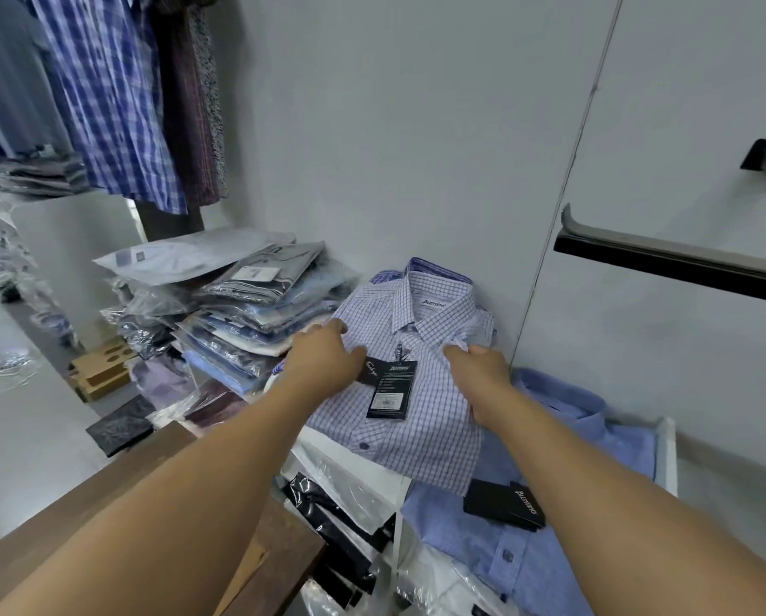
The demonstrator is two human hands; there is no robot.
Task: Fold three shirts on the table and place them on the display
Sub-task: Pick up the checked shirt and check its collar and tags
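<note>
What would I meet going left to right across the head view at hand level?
Cardboard box → stack of bagged shirts → left hand → black hang tag on the checked shirt → right hand → blue shirt.

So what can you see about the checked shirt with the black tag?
It is a folded white checked shirt with thin purple lines, cotton-like, buttoned, front up, collar toward the wall. A black hang tag lies on its chest. It rests partly over a blue shirt. The left hand presses its left side; the right hand pinches its right edge.
</note>
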